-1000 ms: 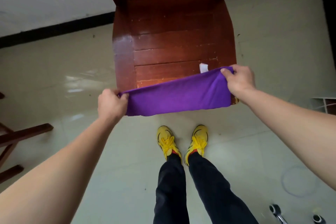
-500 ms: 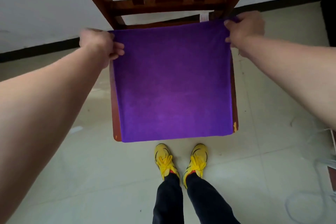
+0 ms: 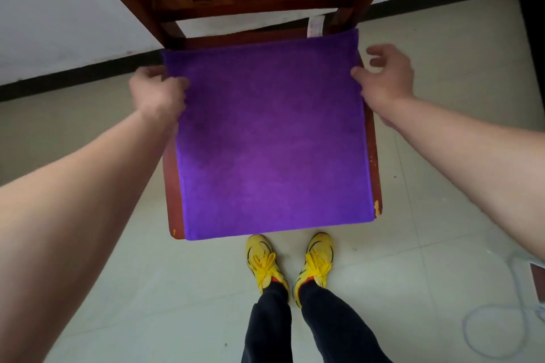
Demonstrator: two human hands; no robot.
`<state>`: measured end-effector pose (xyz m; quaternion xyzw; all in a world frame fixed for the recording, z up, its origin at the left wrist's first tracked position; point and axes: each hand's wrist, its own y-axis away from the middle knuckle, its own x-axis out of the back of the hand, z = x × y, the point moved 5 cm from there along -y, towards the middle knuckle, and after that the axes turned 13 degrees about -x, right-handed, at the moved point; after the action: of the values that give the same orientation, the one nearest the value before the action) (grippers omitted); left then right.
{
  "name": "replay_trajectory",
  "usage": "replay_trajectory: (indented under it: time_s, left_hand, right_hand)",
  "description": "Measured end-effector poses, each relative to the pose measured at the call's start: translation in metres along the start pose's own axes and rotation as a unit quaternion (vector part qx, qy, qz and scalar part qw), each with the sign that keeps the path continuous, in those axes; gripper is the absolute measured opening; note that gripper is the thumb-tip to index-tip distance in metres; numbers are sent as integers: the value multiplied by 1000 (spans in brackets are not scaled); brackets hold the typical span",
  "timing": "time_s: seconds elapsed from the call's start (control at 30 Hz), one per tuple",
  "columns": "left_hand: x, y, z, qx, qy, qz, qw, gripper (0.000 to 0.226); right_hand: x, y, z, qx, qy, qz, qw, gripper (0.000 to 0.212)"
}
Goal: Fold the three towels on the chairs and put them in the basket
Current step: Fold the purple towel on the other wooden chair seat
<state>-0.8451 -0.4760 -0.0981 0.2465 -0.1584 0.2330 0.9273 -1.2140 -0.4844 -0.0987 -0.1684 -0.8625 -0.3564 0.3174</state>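
Hands: I see one at each side of the purple towel [image 3: 271, 141], near its far end.
Left hand [image 3: 157, 91]: fingers curled over the towel's left edge, pinching it.
Right hand [image 3: 386, 74]: fingers loose and spread, holding nothing; thumb at the right edge.
Towel: flat on the chair seat [image 3: 172, 183], covering most of it.
Tag [image 3: 315, 26]: white, at the far right corner.

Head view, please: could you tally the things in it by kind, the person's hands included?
Purple square cloth towel: 1
Reddish-brown wooden slat-back chair: 1
Yellow lace-up shoes: 2
Bare hands: 2, left hand, right hand
Pale cord on the floor: 1
Total: 7
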Motion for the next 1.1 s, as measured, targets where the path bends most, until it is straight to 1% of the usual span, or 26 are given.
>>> replay_trajectory:
  time_s: [0.07, 0.1, 0.17, 0.23, 0.3, 0.37, 0.47, 0.53, 0.6, 0.7, 0.8, 0.9, 1.0, 1.1]
  left_hand:
    - [21, 21, -26, 23, -46, 20, 998, 34]
    - [33, 29, -48, 44, -71, 28, 996, 33]
    - [57, 51, -100, 97, -128, 24, 987, 40]
    - [75, 92, -121, 147, -176, -3, 973, 45]
    - [82, 130, -132, 174, -192, -51, 965, 41]
    - [86, 152, -143, 174, -211, -81, 958, 36]
    - [87, 161, -157, 169, -218, -87, 957, 31]
    - [83, 161, -157, 161, -219, -87, 958, 29]
    - [80, 162, -148, 137, -200, -79, 967, 29]
    - [83, 165, -121, 93, -132, -49, 986, 30]
    - [100, 163, -84, 81, -65, -36, 994, 31]
    - [119, 154, -37, 59, -26, -40, 997, 31]
    - [135, 145, 13, 23, 4, -37, 999, 33]
    - [145, 142, 61, -10, 31, -41, 999, 30]
  right_hand:
    - [14, 22, 29, -11, 35, 33, 999, 31]
    - [19, 33, 47, -36, 39, 34, 998, 26]
    - [27, 59, 86, -95, 55, 22, 994, 18]
    - [32, 86, 121, -141, 94, 8, 986, 16]
    - [32, 111, 150, -169, 129, -17, 977, 19]
    - [27, 124, 169, -191, 142, -42, 970, 23]
    - [20, 129, 183, -216, 151, -57, 963, 21]
    - [16, 130, 183, -214, 124, -71, 966, 21]
    - [15, 131, 176, -209, 61, -71, 973, 24]
    - [26, 134, 159, -209, -48, -54, 975, 26]
    - [49, 137, 125, -197, -115, -41, 973, 25]
    - [76, 137, 79, -163, -142, -34, 976, 24]
    - [102, 137, 34, -124, -141, -21, 982, 19]
    - [125, 142, -7, -83, -135, -9, 987, 19]
